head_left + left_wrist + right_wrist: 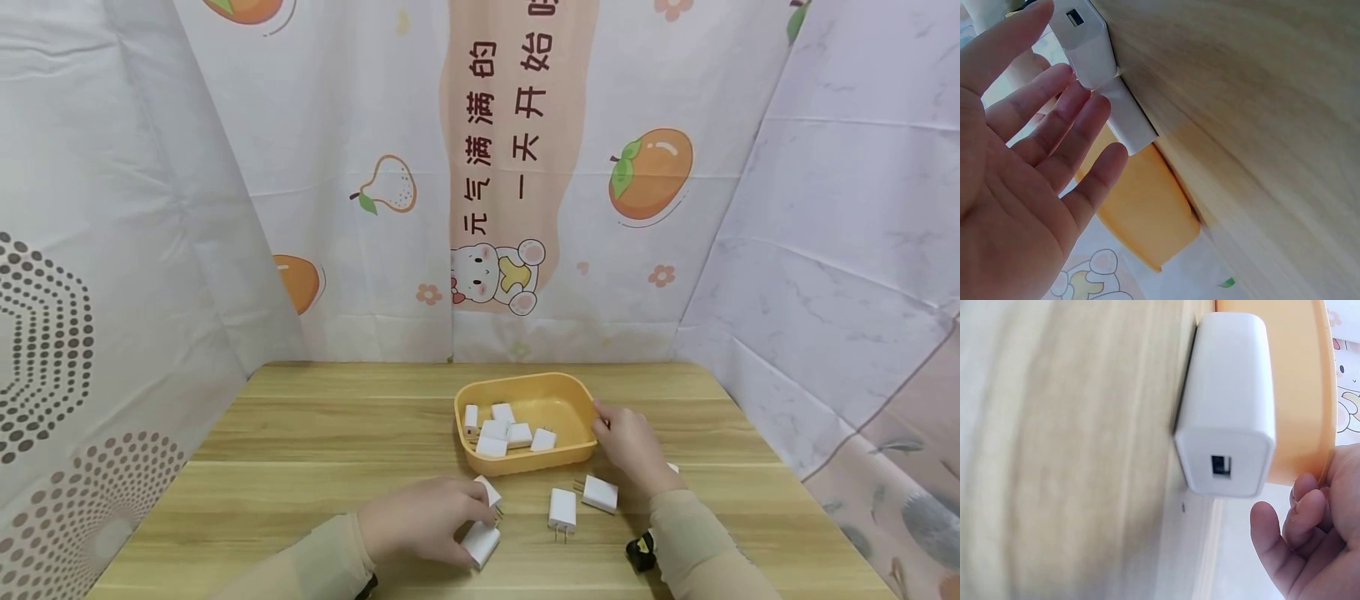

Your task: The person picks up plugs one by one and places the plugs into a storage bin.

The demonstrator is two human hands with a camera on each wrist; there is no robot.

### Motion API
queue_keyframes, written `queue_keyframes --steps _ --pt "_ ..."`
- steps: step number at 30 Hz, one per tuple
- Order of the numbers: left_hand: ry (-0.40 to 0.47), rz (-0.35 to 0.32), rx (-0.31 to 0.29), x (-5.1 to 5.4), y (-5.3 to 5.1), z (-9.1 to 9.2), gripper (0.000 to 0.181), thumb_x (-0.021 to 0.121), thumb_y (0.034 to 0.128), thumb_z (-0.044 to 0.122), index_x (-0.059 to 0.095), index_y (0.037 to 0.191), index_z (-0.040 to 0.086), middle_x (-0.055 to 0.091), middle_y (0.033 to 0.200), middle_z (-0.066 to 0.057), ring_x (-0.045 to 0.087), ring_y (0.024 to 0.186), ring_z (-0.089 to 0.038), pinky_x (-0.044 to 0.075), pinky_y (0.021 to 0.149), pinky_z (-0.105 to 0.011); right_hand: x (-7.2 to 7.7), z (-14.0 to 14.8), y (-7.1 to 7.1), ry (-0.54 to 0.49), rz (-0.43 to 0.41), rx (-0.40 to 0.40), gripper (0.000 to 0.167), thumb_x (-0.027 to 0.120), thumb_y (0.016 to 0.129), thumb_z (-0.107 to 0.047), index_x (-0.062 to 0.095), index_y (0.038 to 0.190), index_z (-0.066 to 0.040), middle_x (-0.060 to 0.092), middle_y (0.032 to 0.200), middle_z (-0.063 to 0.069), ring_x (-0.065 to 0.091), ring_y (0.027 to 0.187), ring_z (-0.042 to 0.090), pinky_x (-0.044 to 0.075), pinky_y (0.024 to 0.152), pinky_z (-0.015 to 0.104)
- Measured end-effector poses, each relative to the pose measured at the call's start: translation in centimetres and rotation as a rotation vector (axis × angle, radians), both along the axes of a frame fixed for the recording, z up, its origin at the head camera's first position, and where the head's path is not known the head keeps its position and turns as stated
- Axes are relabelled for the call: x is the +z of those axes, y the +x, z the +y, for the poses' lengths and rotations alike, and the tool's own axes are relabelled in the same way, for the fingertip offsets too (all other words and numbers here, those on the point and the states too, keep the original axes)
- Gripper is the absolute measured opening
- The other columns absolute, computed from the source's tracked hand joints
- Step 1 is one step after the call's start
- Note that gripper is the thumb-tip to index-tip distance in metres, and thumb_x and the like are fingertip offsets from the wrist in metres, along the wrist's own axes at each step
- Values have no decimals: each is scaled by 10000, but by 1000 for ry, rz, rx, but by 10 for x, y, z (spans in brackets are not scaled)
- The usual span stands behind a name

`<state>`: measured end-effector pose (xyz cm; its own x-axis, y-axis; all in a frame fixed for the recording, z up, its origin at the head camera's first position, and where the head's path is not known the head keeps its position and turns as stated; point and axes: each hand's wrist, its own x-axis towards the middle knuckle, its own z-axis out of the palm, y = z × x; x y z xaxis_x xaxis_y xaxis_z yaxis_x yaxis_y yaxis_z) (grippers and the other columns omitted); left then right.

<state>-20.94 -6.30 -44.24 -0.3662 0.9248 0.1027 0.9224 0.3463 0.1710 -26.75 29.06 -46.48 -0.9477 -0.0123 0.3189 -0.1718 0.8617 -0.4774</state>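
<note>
My left hand point(427, 521) is low over the table, thumb and fingers spread about a white USB charger plug point(482, 543). In the left wrist view, the fingers of the left hand point(1035, 144) are loosely bent beside that charger plug point(1085, 44); whether they touch it I cannot tell. A second charger plug point(489, 492) lies just beyond, partly behind the fingers. My right hand point(633, 442) pinches the right rim of a yellow plastic basket point(525, 385). Several white charger plugs point(492, 439) lie inside the basket, mostly at its left.
Two more charger plugs point(562, 510) point(600, 493) lie on the wooden table point(337, 433) in front of the basket. Another charger plug point(672, 468) is partly hidden by the right wrist. Printed curtains point(375, 275) hang behind and on both sides.
</note>
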Motion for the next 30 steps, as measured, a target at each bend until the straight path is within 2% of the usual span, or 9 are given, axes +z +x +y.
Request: queue_keyframes --steps 4,13,22,30 --pt "-16 -8 7 1 0 1 394 887 770 412 753 1090 225 583 1006 138 468 800 16 374 715 -107 0 0 1 -5 -12 -4 420 553 963 -116 625 1355 17 703 1095 210 354 459 139 340 433 285" --pt "-44 -24 23 0 -2 5 373 884 778 401 759 1079 220 574 964 135 455 753 14 367 656 -108 -1 -1 0 -1 -3 4 413 557 962 -104 626 1346 31 698 1116 222 355 466 153 341 438 292" --pt "-49 -60 37 -2 -4 6 360 889 779 368 758 1082 225 579 972 139 472 781 15 385 685 -105 0 -1 0 2 -7 1 413 559 963 -98 624 1349 31 699 1108 216 361 465 154 340 438 296" --pt "-49 -50 46 -3 -4 6 355 885 745 222 758 1077 232 577 975 141 478 789 15 389 692 -109 2 -2 0 -6 -15 -1 419 559 960 -101 621 1352 34 696 1135 220 357 463 145 338 434 292"
